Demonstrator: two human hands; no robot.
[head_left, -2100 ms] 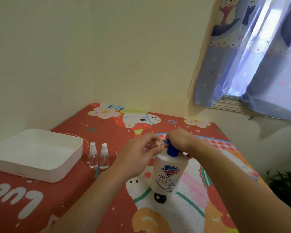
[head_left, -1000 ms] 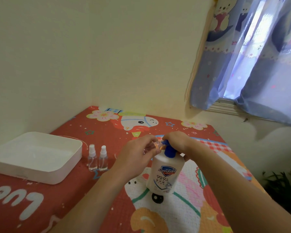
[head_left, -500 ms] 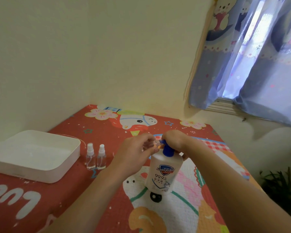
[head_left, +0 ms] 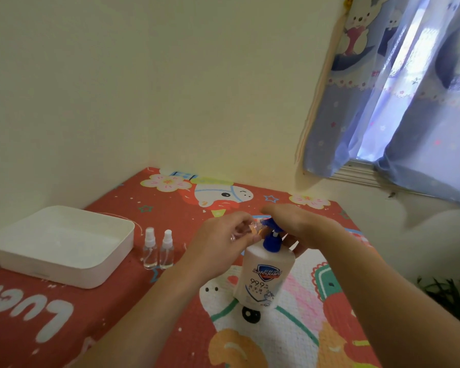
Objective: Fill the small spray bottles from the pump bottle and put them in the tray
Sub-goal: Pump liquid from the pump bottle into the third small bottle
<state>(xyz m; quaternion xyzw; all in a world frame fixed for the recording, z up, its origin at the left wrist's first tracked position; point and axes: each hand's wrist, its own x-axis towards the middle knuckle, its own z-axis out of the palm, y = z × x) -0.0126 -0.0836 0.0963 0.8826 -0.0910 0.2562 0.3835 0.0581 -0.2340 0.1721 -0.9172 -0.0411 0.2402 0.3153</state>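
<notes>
A white pump bottle (head_left: 263,277) with a blue pump head (head_left: 271,229) stands on the red patterned mat. My left hand (head_left: 218,245) holds a small clear spray bottle (head_left: 246,231), uncapped, tilted at the pump's spout. My right hand (head_left: 300,224) lies flat over the pump head with its fingers stretched out; the pump stem shows raised. Two capped small spray bottles (head_left: 149,252) (head_left: 167,251) stand side by side, left of my hands. An empty white tray (head_left: 96,274) sits at the far left.
The mat (head_left: 64,314) covers a table set into a wall corner. A curtained window (head_left: 409,102) is at the upper right. A green plant (head_left: 452,296) shows beyond the table's right edge.
My right hand has opened and risen, and the blue pump head has come up with it. My left hand still holds the small bottle at the spout.
</notes>
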